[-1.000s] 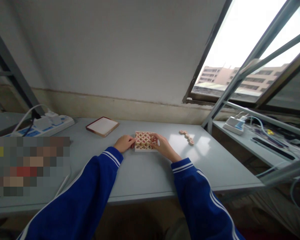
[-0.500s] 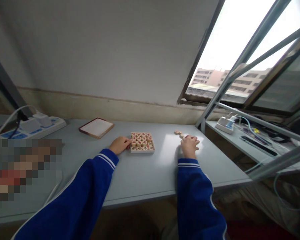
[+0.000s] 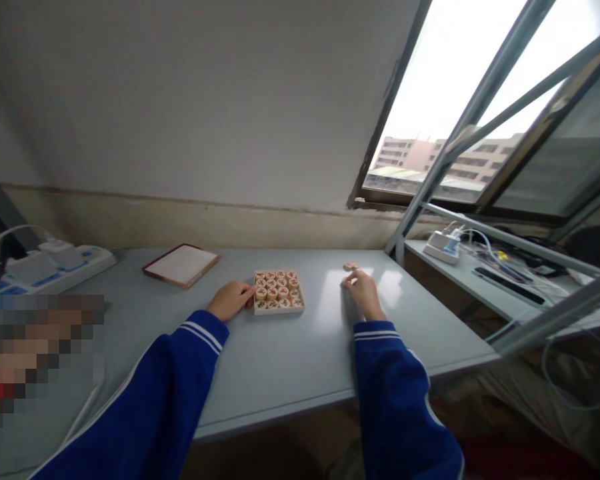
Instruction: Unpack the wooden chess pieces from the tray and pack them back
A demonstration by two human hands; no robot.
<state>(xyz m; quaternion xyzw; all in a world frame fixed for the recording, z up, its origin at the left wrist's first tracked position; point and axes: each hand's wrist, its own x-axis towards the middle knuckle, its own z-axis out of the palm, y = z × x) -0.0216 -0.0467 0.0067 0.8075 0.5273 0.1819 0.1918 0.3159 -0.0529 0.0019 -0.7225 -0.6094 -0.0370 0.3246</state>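
Observation:
A small square tray (image 3: pixel 279 309) filled with several round wooden chess pieces lies on the grey table (image 3: pixel 280 360). My left hand (image 3: pixel 229 299) rests against the tray's left edge, fingers curled with a fingertip at its side. My right hand (image 3: pixel 362 292) is further right, fingers bunched over the loose pieces; one loose round piece (image 3: pixel 351 266) shows just beyond the fingertips. What the fingers hold is hidden. Both arms wear blue sleeves with white stripes.
A flat box lid (image 3: pixel 181 265) lies at the back left of the tray. A white power strip (image 3: pixel 45 267) with cables sits far left. A metal frame post (image 3: pixel 405 233) stands at the table's right end, with a lower shelf (image 3: pixel 485 280) of cables and a charger beyond.
My right hand left the tray and moved right to the loose pieces; it now covers most of them. My left hand stayed at the tray's left edge. The view shifted right.

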